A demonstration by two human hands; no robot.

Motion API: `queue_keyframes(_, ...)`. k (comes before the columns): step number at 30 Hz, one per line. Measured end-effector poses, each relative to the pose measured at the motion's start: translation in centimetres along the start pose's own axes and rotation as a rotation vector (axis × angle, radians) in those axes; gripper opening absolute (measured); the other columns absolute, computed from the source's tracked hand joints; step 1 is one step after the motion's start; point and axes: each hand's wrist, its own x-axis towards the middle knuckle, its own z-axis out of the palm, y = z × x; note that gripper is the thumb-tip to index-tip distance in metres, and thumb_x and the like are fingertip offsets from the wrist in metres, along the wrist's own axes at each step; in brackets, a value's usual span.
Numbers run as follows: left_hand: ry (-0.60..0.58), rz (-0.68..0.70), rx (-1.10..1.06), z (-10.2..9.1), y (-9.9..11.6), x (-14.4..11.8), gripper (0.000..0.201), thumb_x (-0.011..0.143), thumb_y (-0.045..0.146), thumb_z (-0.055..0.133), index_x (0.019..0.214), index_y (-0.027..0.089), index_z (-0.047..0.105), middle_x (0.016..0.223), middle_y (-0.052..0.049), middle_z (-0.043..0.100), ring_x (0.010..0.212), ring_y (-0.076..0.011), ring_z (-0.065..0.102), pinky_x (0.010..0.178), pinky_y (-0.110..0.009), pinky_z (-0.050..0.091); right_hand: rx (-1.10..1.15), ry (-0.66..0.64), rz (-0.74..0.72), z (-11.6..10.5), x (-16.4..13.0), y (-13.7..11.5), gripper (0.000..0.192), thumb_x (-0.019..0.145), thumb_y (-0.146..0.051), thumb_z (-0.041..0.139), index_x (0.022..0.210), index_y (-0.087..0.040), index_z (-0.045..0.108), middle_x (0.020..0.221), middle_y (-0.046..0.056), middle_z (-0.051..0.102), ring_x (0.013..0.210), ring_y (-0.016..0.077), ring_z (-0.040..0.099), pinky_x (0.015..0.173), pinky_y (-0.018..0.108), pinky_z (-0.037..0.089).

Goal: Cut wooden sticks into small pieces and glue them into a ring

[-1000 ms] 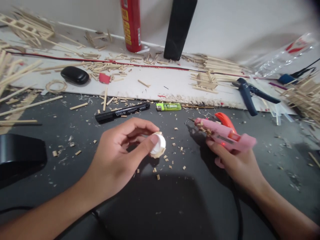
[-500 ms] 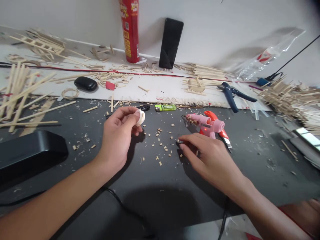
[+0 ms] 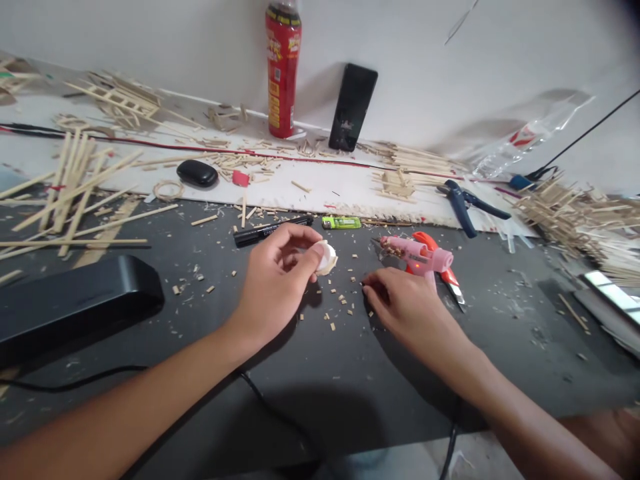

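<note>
My left hand [image 3: 280, 287] pinches a small round white disc [image 3: 327, 259], like a bottle cap, with pale wood-coloured bits along its rim. Over the dark tabletop, my right hand [image 3: 407, 300] has its thumb and forefinger pressed together. A tiny dark tip shows at those fingertips, too small to name. Between the hands lie several tiny wood chips [image 3: 342, 298]. Just behind the right hand rests a pink glue gun [image 3: 417, 255] with its small light glowing. An orange utility knife [image 3: 453, 283] lies partly under the gun.
A black marker [image 3: 270, 231] and a green lighter [image 3: 341, 223] lie behind the hands. Further back are a red bottle [image 3: 283, 73], a leaning phone [image 3: 353, 107], blue pliers [image 3: 463, 208] and wooden sticks [image 3: 75, 187]. A black case [image 3: 80, 307] stands at left; cables cross the front.
The view has shifted left. My left hand has moved right, nearer my right hand, and the disc now shows more of its face. The marker is now more visible.
</note>
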Motion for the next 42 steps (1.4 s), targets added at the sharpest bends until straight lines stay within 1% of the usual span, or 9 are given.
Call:
queue_keyframes(5,-0.038,0.191,0.253,-0.1,0.2,-1.1,0.006,0.093,0.024,0.073,0.098,0.023,0.071,0.078,0.002,0.070,0.064,-0.0111,0.063,0.059,-0.023,0.052,0.112,0.022,0.082,-1.3,0.1,-1.0,0.011,0.084,-0.017,0.065,0.073,-0.021,0.066,0.063,-0.002,0.068,0.058,0.0159,0.060,0.059,0.031,0.040)
queue_keyframes(10,-0.043,0.352,0.351,-0.2,0.2,-1.6,0.007,0.094,0.024,0.073,0.100,0.024,0.069,0.085,0.004,0.071,0.066,-0.0090,0.066,0.059,-0.020,0.052,0.682,0.141,0.041,-4.0,0.5,-2.0,0.012,0.081,-0.017,0.074,0.072,-0.022,0.070,0.060,-0.006,0.063,0.053,0.0088,0.054,0.052,0.022,0.043)
queue_keyframes(14,-0.037,0.467,0.445,-0.2,0.1,-1.7,0.009,0.093,0.021,0.074,0.100,0.024,0.068,0.087,0.005,0.073,0.067,-0.0085,0.065,0.064,-0.021,0.055,1.255,-0.056,-0.004,-4.0,1.1,-2.0,0.010,0.084,-0.019,0.082,0.080,-0.025,0.075,0.065,-0.004,0.070,0.052,0.0099,0.062,0.046,0.019,0.045)
queue_keyframes(16,-0.043,0.575,0.506,-0.2,0.1,-1.8,0.014,0.090,0.016,0.075,0.100,0.024,0.068,0.087,0.005,0.074,0.067,-0.0083,0.065,0.066,-0.022,0.055,1.413,-0.098,-0.037,-3.2,1.1,-2.0,0.012,0.083,-0.018,0.085,0.082,-0.025,0.076,0.072,-0.002,0.074,0.057,0.0106,0.066,0.050,0.019,0.050)
queue_keyframes(18,-0.057,0.663,0.524,-0.2,0.0,-2.0,0.020,0.088,0.011,0.075,0.101,0.024,0.068,0.087,0.005,0.074,0.068,-0.0088,0.066,0.066,-0.023,0.055,1.468,-0.075,-0.051,-2.4,0.8,-1.9,0.015,0.081,-0.015,0.088,0.082,-0.026,0.078,0.076,-0.002,0.077,0.059,0.0096,0.066,0.053,0.019,0.053)
queue_keyframes(26,-0.117,0.743,0.538,-0.2,0.2,-2.2,0.020,0.086,0.005,0.074,0.096,0.022,0.067,0.085,0.004,0.075,0.070,-0.0090,0.069,0.064,-0.021,0.056,1.511,0.020,0.099,-1.5,0.5,-2.0,0.016,0.080,-0.019,0.093,0.087,-0.031,0.084,0.076,-0.002,0.080,0.056,0.0070,0.066,0.051,0.015,0.052)
queue_keyframes(30,-0.105,0.748,0.605,-0.3,0.3,-2.1,0.019,0.087,0.006,0.075,0.096,0.022,0.068,0.087,0.003,0.077,0.073,-0.0095,0.072,0.072,-0.020,0.059,1.544,-0.039,0.170,-1.4,0.5,-1.9,0.010,0.080,-0.024,0.093,0.083,-0.031,0.086,0.068,-0.002,0.076,0.056,0.0086,0.067,0.048,0.015,0.049)
queue_keyframes(36,-0.090,0.706,0.632,-0.3,0.4,-2.1,0.023,0.086,0.004,0.075,0.096,0.023,0.067,0.087,0.004,0.078,0.073,-0.0104,0.073,0.072,-0.020,0.061,1.585,-0.046,0.286,-1.0,0.4,-2.4,0.013,0.071,-0.024,0.098,0.078,-0.026,0.087,0.071,-0.001,0.076,0.058,0.0062,0.058,0.054,0.015,0.049)
queue_keyframes(42,-0.149,0.615,0.570,-0.5,0.3,-2.3,0.023,0.088,0.007,0.074,0.099,0.026,0.066,0.091,0.004,0.077,0.080,-0.0123,0.074,0.074,-0.024,0.059,1.641,-0.151,0.297,-0.9,0.4,-2.4,0.015,0.071,-0.023,0.098,0.079,-0.030,0.088,0.081,0.000,0.081,0.069,0.0091,0.067,0.066,0.019,0.055)
